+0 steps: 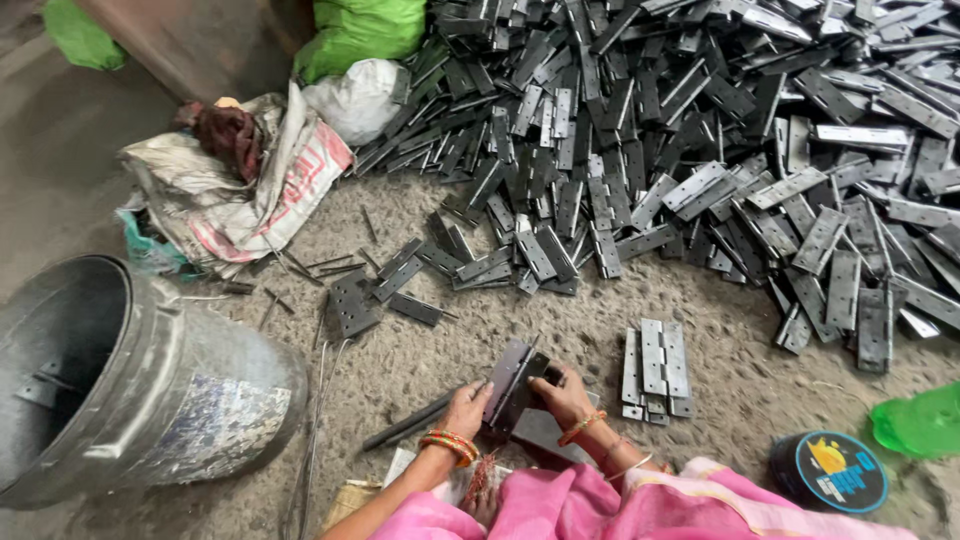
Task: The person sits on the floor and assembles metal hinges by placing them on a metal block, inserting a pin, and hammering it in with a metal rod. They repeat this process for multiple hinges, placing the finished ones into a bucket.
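pink cloth (640, 505) fills the bottom centre of the frame, draped over the person's lap. just above it the left hand (466, 408) curls its fingers around the near edge of a dark metal hinge (512, 382), and the right hand (562, 392) grips the hinge's other side, thumb on top; the hinge is tilted between them, half unfolded, over a flat dark plate (545, 432) on the ground. both wrists wear orange bangles.

just right of the hands a short neat stack of hinges (655, 372) lies on bare gritty floor (440, 350), with open ground around it. a long thin rod (415, 420) lies left of the left hand. the open floor runs up to the ragged lower edge of a huge heap of hinges (700, 130) that covers the upper right half of the frame.

at lower left a grey metal bucket (150, 390) lies tipped on its side, mouth toward the left edge; its inside looks dark and mostly bare. above it sit crumpled sacks (240, 190), with a green bag (365, 30) at the top centre. a round black lid (830, 470) sits at lower right, beside a green plastic piece (920, 420).
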### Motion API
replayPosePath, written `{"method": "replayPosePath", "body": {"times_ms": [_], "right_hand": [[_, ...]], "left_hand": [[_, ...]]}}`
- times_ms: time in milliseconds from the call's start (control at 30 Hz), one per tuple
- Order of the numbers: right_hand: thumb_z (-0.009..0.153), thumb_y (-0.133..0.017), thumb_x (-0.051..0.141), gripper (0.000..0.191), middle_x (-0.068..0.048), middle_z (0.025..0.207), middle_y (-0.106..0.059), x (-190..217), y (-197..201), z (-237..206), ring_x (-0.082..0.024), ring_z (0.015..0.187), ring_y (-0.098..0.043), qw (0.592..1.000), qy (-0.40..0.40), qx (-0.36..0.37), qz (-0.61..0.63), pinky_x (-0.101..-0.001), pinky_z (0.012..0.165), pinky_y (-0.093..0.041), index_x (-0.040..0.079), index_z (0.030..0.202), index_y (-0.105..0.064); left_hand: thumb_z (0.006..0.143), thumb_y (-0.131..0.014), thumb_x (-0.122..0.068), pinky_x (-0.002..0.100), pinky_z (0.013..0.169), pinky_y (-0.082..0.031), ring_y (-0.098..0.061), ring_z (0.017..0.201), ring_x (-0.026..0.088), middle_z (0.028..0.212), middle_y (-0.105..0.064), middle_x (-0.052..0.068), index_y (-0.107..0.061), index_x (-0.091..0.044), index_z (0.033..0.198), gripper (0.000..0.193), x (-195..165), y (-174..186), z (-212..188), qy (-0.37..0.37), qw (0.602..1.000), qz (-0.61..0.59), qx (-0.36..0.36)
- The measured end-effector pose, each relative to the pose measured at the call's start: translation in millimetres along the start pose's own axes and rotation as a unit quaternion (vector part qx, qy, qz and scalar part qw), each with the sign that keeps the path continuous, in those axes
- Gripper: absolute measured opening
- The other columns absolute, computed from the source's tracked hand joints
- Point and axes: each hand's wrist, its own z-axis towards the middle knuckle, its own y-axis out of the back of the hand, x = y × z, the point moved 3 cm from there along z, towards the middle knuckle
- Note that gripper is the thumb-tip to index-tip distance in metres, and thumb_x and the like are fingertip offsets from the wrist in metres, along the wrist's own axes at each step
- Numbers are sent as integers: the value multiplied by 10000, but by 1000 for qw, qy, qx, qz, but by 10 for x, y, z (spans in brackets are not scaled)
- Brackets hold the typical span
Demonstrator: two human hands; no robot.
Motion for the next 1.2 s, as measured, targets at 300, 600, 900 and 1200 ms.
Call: {"method": "replayPosePath", "body": {"times_ms": [300,600,900,1200], "right_hand": [[1000,-725,87,180,-53,973,-680,0,110,-56,-184,855,-663,992,10,44,116,-371,756,-574,-16,1107,-624],[963,-542,658,768,-149,1295,-617,79,529,61,-295,1110,-616,985,-67,-73,143,-473,955,-535,17,1385,-569],[787,-858,35,737,-90,1342,-641,181,399,-116,-180,1250,-590,919,167,107,-339,-395,1070,-486,38,1437,-511],[952,-751,11,374,-11,1161,-756,13,400,-45,-54,988,-676,955,154,-4,-255,-240,840,-587,56,1321,-712]], "left_hand": [[881,-772,-93,331,788,-544,-686,816,153,951,-758,49,-726,0,1105,247,-148,158,-70,125,934,-328,72],[801,-759,36,324,831,-604,-685,995,165,1193,-678,20,-555,-97,1333,586,-1200,565,-15,-95,988,-124,0],[895,-722,-78,464,918,-549,-720,959,375,1045,-746,165,-555,-106,1356,491,-1457,-188,-147,-340,906,233,94],[995,-572,-13,354,723,-598,-771,966,308,1147,-740,145,-600,-96,1349,365,-1262,165,158,-291,941,173,14]]}}
